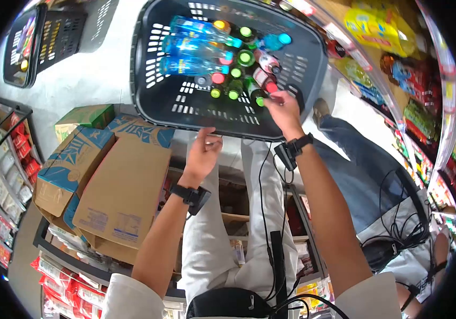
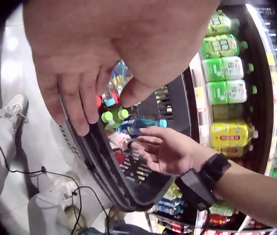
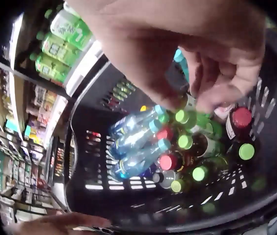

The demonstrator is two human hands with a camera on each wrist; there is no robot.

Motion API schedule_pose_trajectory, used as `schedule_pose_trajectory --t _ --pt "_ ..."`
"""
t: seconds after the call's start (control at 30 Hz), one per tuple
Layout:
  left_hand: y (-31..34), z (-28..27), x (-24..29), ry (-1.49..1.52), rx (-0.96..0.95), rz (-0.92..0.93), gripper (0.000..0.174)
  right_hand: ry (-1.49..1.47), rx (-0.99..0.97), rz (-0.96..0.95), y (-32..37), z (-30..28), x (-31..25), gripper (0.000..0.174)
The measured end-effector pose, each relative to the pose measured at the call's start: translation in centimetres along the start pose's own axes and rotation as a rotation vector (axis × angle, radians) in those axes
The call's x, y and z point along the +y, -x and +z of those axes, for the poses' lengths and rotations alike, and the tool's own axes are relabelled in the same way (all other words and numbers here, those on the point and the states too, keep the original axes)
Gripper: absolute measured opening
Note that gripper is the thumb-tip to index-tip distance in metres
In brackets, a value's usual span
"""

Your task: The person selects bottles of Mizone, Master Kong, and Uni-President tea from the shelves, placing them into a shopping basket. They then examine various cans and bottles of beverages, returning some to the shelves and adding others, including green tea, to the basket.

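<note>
A dark plastic shopping basket point(image 1: 238, 127) stands in front of me, holding several drink bottles. Clear blue bottles point(image 1: 196, 47) lie side by side at its left, and green-capped bottles point(image 1: 245, 57) fill the middle. My right hand point(image 1: 285, 112) reaches over the right side, fingers loosely bent, close by a red-capped bottle point(image 3: 242, 117) with a pale label. Seen from the left wrist, that right hand point(image 2: 165, 149) has its palm turned up with nothing in it. My left hand point(image 1: 204, 154) is at the near rim, its extended fingers lying over the edge in the left wrist view.
Cardboard boxes point(image 1: 124, 181) are stacked at the left of my legs. Drink shelves point(image 2: 226, 93) run along the right. A second basket point(image 1: 23, 48) stands on the floor at the far left. Another person's legs point(image 1: 345, 154) are close on my right, with loose cables nearby.
</note>
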State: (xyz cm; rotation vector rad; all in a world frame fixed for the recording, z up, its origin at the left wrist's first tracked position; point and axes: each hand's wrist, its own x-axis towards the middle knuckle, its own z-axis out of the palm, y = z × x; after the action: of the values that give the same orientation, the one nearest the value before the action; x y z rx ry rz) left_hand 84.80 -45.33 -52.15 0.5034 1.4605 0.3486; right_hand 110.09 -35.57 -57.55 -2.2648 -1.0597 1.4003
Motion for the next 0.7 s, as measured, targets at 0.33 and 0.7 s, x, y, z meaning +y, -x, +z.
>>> schedule_pose_trajectory --t 0.33,0.7 --pt "1.2 -7.1 1.6 0.371 0.083 0.043 0.044 -0.427 -0.351 0.646 -9.3 14.5 -5.9 0.047" --pt "1.9 -11.0 -1.4 0.598 0.145 0.062 0.034 -0.693 -0.100 0.065 -3.8 16.6 -5.6 0.022"
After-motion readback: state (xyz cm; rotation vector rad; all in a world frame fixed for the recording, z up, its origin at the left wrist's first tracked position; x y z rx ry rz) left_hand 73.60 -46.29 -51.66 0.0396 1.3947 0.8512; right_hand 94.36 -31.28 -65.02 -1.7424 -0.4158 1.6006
